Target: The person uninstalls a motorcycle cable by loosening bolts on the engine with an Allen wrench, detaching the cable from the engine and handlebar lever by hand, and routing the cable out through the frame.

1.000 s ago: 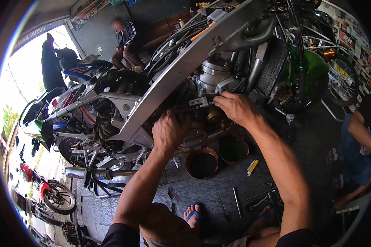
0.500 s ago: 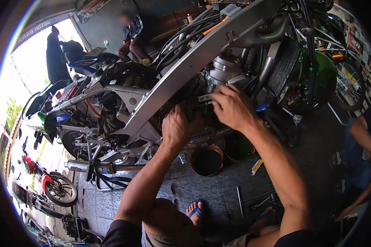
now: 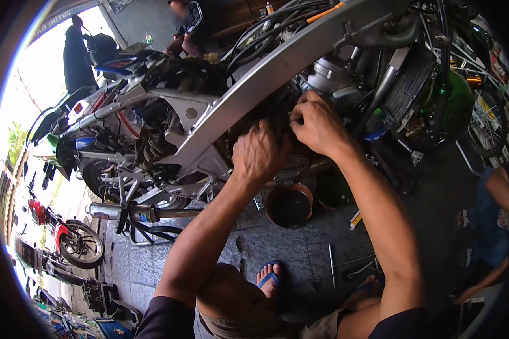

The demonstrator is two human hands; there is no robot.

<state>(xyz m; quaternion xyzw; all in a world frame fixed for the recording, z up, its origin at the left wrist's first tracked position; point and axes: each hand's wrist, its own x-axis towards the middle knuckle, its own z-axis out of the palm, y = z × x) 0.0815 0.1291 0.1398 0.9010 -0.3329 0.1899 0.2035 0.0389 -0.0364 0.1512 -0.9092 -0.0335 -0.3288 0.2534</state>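
Note:
Both hands work in the dark engine bay of a partly stripped motorcycle, just below its silver frame beam (image 3: 277, 62). My left hand (image 3: 257, 151) is back-up with its fingers curled inward; the fingertips and whatever they grip are hidden in shadow. To its right, my right hand (image 3: 319, 125) is closed in a pinch, thumb against fingers, close under the silver engine cylinder (image 3: 331, 73). What lies in the pinch is too small and dark to make out.
Below the engine, a round pan (image 3: 289, 206) stands on the tiled floor. A T-handled tool (image 3: 331, 265) and a wrench lie near my feet. A radiator (image 3: 408, 85) is at the right. One person (image 3: 185, 28) sits at the back; another crouches at the right edge.
The view has shifted, so the motorcycle sits higher in it. My right hand has gone slightly up, deeper under the frame beam; the small metal plate seen at its fingertips is now mostly hidden.

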